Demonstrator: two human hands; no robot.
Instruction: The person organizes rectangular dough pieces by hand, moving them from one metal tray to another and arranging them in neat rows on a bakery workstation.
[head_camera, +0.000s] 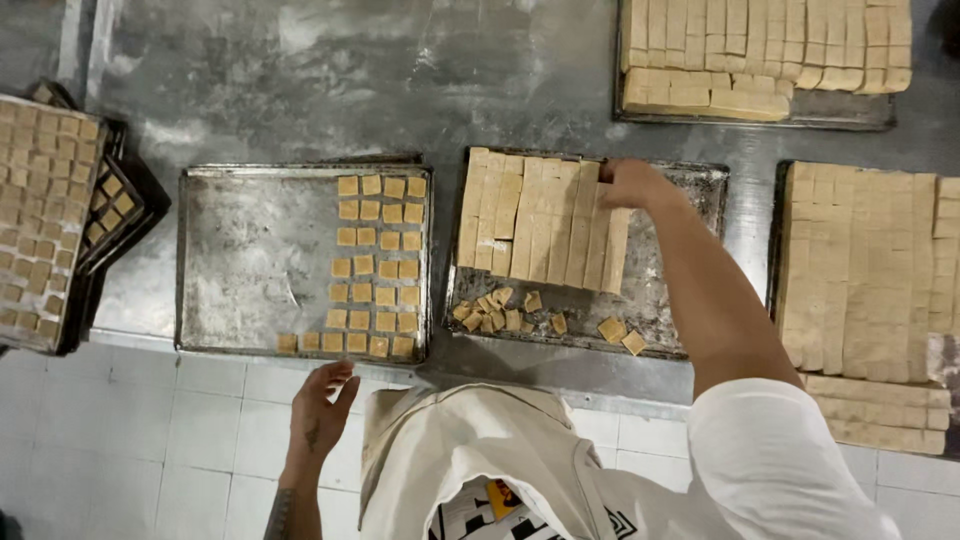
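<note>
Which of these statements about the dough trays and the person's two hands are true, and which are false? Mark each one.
1. The right hand rests on the block of cut dough strips. True.
2. The left hand holds a dough square. False: it is empty, below the tray of laid-out squares.
3. The laid-out squares fill that whole tray. False: only its right part.
4. Loose dough pieces lie below the strips. True.

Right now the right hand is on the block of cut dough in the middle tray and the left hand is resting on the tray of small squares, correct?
Not quite. The head view shows the left hand hanging below the tray of small squares, off the table edge, touching nothing. The right hand is on the dough block.
</note>
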